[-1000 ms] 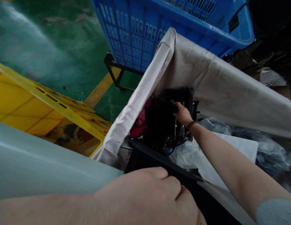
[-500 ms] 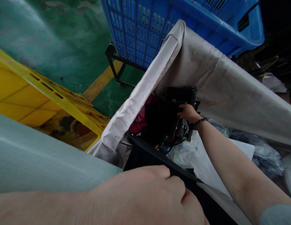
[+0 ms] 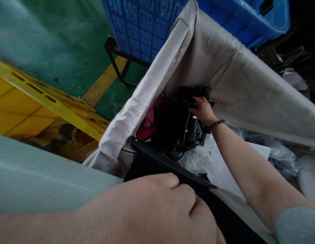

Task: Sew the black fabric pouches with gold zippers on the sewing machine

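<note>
My left hand (image 3: 157, 206), large in the foreground, has its fingers curled over a black bag-like piece (image 3: 157, 162) at the near side of a cloth-lined bin (image 3: 238, 81). Inside the bin, my right hand (image 3: 203, 110), with a beaded bracelet on the wrist, reaches to a pile of black items with gold-coloured metal parts (image 3: 183, 125). Its thumb and fingers are apart on top of the pile; whether they pinch anything is too dark to tell. A dark red item (image 3: 149, 123) lies left of the pile. Clear plastic and a white sheet (image 3: 228, 167) lie under my right forearm.
A blue crate (image 3: 142, 30) on a black metal stand (image 3: 117, 64) is behind the bin. On the left are a yellow crate (image 3: 45, 98) and a pale green-grey surface (image 3: 45, 176). The floor is green with a yellow line.
The view has shifted, so the bin and crates sit higher and further left. My right hand's fingers look more spread on the pile. My left hand keeps its curled pose.
</note>
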`<action>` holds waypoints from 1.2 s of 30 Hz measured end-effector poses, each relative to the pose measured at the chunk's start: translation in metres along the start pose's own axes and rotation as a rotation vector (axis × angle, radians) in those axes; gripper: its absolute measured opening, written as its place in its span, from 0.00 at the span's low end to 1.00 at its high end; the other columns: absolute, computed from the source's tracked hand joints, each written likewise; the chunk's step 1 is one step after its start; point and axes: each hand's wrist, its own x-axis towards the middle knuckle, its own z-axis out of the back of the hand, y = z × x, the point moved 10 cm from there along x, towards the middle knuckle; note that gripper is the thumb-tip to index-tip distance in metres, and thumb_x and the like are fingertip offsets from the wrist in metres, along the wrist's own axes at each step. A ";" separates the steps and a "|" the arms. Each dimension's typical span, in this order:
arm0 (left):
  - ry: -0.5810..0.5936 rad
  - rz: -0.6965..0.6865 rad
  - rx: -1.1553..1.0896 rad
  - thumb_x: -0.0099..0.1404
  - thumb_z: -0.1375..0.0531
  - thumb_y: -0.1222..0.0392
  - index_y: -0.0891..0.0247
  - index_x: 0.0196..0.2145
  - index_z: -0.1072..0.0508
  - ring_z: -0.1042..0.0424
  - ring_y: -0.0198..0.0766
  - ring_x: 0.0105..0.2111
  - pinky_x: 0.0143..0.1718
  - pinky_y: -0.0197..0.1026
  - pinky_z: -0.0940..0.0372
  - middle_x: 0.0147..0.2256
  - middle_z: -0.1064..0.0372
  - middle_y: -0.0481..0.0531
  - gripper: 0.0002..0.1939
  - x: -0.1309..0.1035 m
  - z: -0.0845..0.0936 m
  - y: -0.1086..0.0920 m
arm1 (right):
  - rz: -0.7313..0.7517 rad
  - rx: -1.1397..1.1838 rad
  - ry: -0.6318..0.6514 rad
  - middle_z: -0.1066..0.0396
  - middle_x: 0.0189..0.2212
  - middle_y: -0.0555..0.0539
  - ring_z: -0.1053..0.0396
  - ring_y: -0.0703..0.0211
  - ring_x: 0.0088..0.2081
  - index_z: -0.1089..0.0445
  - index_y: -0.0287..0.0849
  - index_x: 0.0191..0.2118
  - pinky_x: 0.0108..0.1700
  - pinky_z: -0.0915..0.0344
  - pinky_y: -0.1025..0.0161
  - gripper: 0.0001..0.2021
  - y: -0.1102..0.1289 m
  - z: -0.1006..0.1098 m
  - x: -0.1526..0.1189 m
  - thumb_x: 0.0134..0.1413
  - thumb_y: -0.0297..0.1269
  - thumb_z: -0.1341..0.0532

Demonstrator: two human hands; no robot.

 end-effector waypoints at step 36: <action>-0.045 0.079 0.041 0.59 0.47 0.57 0.42 0.52 0.35 0.29 0.38 0.36 0.39 0.40 0.36 0.35 0.26 0.35 0.22 -0.017 -0.012 -0.001 | -0.664 1.017 -0.092 0.35 0.35 0.54 0.33 0.64 0.36 0.41 0.49 0.36 0.34 0.36 0.65 0.12 -0.078 -0.086 -0.102 0.41 0.35 0.41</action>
